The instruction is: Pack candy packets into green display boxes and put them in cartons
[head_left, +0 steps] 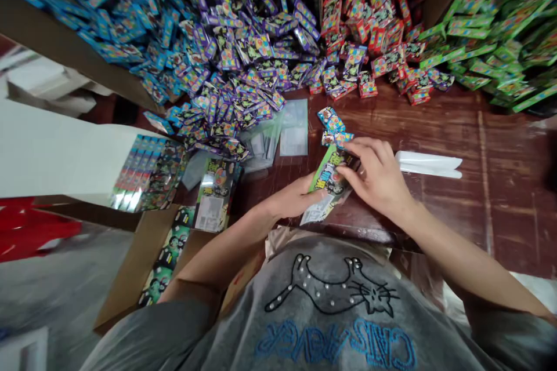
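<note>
In front of my body I hold a flat, dark printed carton [331, 181] with a green edge and a pale label at its lower end. My left hand [296, 196] grips it from the left, thumb lying across the front near the label. The fingers of my right hand [379, 173] close on its upper right part, thumb against the printed face. Small blue packets [331, 119] lie on the table just beyond the carton's top end, one by my right fingertips. Whether my fingers hold a packet too is hidden.
Heaps of blue [130, 6], purple [243, 46], red [378, 23] and green packets [491, 35] line the back. Clear plastic sleeves [293, 130] and similar printed cartons [214, 194] lie left. A white strip [429, 163] rests right. An open cardboard box [126, 272] stands lower left.
</note>
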Available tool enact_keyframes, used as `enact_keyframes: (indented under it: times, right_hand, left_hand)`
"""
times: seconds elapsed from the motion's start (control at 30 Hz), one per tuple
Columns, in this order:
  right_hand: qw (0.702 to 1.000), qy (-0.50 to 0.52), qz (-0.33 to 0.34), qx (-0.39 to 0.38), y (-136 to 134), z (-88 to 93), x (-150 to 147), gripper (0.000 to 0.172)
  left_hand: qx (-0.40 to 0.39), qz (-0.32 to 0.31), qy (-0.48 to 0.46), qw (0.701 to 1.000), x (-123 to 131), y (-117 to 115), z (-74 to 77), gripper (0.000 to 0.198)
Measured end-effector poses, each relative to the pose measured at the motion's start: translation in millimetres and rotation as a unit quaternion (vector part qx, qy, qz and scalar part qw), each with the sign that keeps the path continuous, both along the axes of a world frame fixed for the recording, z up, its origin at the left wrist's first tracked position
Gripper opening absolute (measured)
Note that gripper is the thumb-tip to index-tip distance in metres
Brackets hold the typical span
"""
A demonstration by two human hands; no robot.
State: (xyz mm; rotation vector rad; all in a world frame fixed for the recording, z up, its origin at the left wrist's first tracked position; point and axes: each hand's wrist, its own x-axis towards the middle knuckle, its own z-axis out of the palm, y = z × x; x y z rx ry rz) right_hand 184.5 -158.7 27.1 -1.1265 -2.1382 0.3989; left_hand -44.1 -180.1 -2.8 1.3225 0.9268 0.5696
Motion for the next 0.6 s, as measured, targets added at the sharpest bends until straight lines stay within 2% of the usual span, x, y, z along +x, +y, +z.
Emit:
enact_keyframes:
  times: [0.1,0.2,0.27,0.33,0.4,0.43,0.5,0.6]
  right_hand:
    - [0.997,-0.018,-0.011,-0.074,-1,-8.1,12,0.034]
    - [0.989,-0.037,0.013,-0.142,2,-4.7,19,0.032]
    - [0.975,-0.078,0.077,-0.194,8,4.5,24,0.037]
    - [0.946,-0.105,0.182,-0.247,16,14.7,29,0.037]
    - [0.917,-0.108,0.277,-0.266,24,20.7,35,0.031]
    - [0.911,-0.108,0.303,-0.258,27,21.1,38,0.03]
    - [0.921,-0.113,0.298,-0.223,30,16.4,40,0.029]
    - [0.964,-0.084,0.182,-0.176,25,-0.2,32,0.024]
  left_hand:
    - [0.047,-0.07,0.041,0.996,-5,-4,-3.2,0.045]
    - [0.069,-0.101,0.052,0.991,-8,-7,-7.3,0.046]
    - [0.058,-0.103,0.044,0.992,-9,-8,-8.2,0.046]
    - [0.011,-0.103,-0.002,0.995,-7,-10,-7.1,0.051]
    - [-0.056,-0.11,-0.066,0.99,-4,-11,-5.2,0.064]
    - [-0.08,-0.105,-0.085,0.988,-2,-11,-4.6,0.069]
    - [-0.089,-0.067,-0.074,0.991,0,-10,-5.0,0.066]
    - [-0.058,0.044,-0.021,0.997,-3,-6,-9.8,0.043]
